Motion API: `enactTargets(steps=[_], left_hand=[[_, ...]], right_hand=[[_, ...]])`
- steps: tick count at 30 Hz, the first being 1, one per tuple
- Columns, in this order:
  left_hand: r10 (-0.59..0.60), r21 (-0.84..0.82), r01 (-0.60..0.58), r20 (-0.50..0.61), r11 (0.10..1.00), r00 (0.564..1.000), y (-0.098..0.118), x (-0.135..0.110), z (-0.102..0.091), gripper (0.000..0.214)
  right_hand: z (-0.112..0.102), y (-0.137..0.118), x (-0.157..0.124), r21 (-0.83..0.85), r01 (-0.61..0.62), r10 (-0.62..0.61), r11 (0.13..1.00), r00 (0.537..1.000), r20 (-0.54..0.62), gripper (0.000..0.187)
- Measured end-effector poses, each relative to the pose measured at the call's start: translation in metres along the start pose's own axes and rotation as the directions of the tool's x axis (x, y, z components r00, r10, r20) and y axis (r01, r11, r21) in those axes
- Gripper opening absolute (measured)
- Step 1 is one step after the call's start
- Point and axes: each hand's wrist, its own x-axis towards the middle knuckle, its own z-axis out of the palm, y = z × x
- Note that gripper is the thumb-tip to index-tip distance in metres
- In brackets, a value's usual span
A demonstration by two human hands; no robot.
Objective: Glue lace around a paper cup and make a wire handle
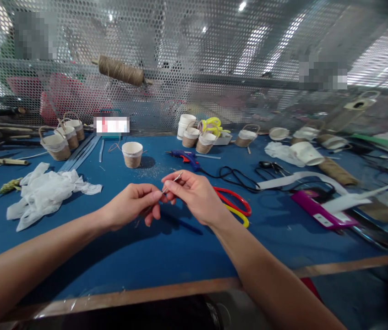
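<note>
My left hand (pixel 135 204) and my right hand (pixel 194 195) meet above the middle of the blue table, fingertips almost touching. Between my right thumb and fingers is a slender, light-coloured piece (pixel 178 177), too small to name. A pinch closes my left thumb and forefinger at its lower end; what they grip there is hidden. Behind my hands stands a small white cup wrapped in brown twine (pixel 132 156), with loose twine ends at its sides. A blue hot glue gun (pixel 185 158) lies just beyond my right hand. Red and yellow loop handles (pixel 238 201) show partly behind my right wrist.
Crumpled white ribbon (pixel 47 192) lies at left, near twine-wrapped cups with handles (pixel 56 145). More cups (pixel 204 142) stand at the back. A purple box (pixel 320 208), black cord (pixel 235 176) and white strips crowd the right. A twine spool (pixel 121 71) hangs on the mesh.
</note>
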Motion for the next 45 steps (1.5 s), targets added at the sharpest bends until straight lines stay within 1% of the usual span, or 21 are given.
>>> enactTargets(steps=[2, 3, 6, 8, 12, 14, 16, 18, 21, 23, 26, 28, 32, 36, 38, 42, 45], left_hand=[[-0.039, -0.149, 0.048, 0.064, 0.988, 0.997, 0.0, 0.001, -0.005, 0.038], [-0.054, -0.191, 0.071, 0.093, 0.979, 0.994, 0.0, 0.0, -0.007, 0.039], [-0.068, -0.21, 0.096, 0.138, 0.973, 0.988, -0.001, -0.001, -0.011, 0.036], [-0.05, -0.175, 0.071, 0.122, 0.982, 0.991, -0.001, -0.002, -0.01, 0.034], [-0.002, -0.019, 0.003, 0.054, 1.0, 0.999, -0.002, -0.001, -0.006, 0.034], [0.016, 0.037, -0.017, 0.037, 0.999, 0.999, -0.003, -0.001, -0.005, 0.034], [0.02, 0.071, -0.021, 0.023, 0.997, 1.0, -0.002, -0.001, -0.004, 0.034], [0.019, 0.1, -0.018, -0.009, 0.995, 1.0, -0.002, -0.001, -0.003, 0.033], [0.031, 0.124, -0.022, -0.071, 0.992, 0.997, -0.001, -0.002, -0.002, 0.032], [0.025, 0.054, -0.021, -0.067, 0.998, 0.997, -0.002, -0.002, -0.002, 0.032], [-0.009, -0.13, 0.012, 0.025, 0.991, 1.0, -0.004, -0.002, -0.003, 0.032], [-0.022, -0.17, 0.034, 0.072, 0.985, 0.997, -0.005, -0.001, -0.005, 0.031], [-0.029, -0.074, 0.035, 0.088, 0.997, 0.996, -0.004, -0.001, -0.006, 0.029], [0.013, 0.1, -0.018, 0.056, 0.995, 0.998, -0.001, -0.002, -0.007, 0.027], [0.011, 0.151, -0.017, 0.041, 0.988, 0.999, -0.001, -0.003, -0.008, 0.026], [-0.025, 0.172, 0.019, 0.03, 0.985, 0.999, -0.004, -0.002, -0.008, 0.027], [-0.021, 0.129, 0.017, 0.027, 0.991, 0.999, -0.006, -0.001, -0.007, 0.029]], right_hand=[[-0.003, 0.001, 0.003, 0.072, 0.03, -0.028, 0.997, 0.999, -0.037, 0.016], [-0.004, 0.001, 0.004, 0.098, 0.04, -0.036, 0.994, 0.998, -0.05, 0.017], [-0.005, 0.001, 0.005, 0.134, 0.035, -0.028, 0.99, 0.998, -0.052, 0.018], [-0.003, 0.001, 0.004, 0.138, 0.012, -0.009, 0.99, 1.0, -0.023, 0.019], [-0.002, 0.002, 0.002, 0.154, -0.049, 0.035, 0.987, 0.996, 0.088, 0.025], [-0.001, 0.002, 0.001, 0.173, -0.052, 0.038, 0.984, 0.996, 0.084, 0.025], [-0.001, 0.002, 0.001, 0.177, -0.037, 0.028, 0.983, 0.998, 0.053, 0.025], [0.0, 0.002, 0.001, 0.144, -0.024, 0.019, 0.989, 0.999, 0.036, 0.024], [0.002, 0.001, 0.0, 0.064, -0.029, 0.024, 0.998, 0.997, 0.067, 0.024], [0.002, 0.001, 0.0, 0.063, -0.044, 0.038, 0.997, 0.995, 0.095, 0.023], [0.0, 0.0, 0.0, 0.111, -0.056, 0.045, 0.992, 0.994, 0.1, 0.019], [-0.002, -0.001, -0.001, 0.105, -0.047, 0.037, 0.993, 0.994, 0.102, 0.016], [-0.003, -0.003, -0.002, 0.027, -0.019, 0.015, 0.999, 0.992, 0.123, 0.013], [0.0, -0.003, -0.003, -0.027, 0.0, 0.003, 1.0, 0.994, 0.109, 0.01], [0.002, -0.003, -0.004, -0.05, 0.012, -0.007, 0.999, 0.995, 0.099, 0.009], [0.005, -0.003, -0.006, -0.086, 0.018, -0.01, 0.996, 0.995, 0.097, 0.007], [0.003, -0.004, -0.004, -0.089, 0.005, 0.004, 0.996, 0.995, 0.098, 0.007]])
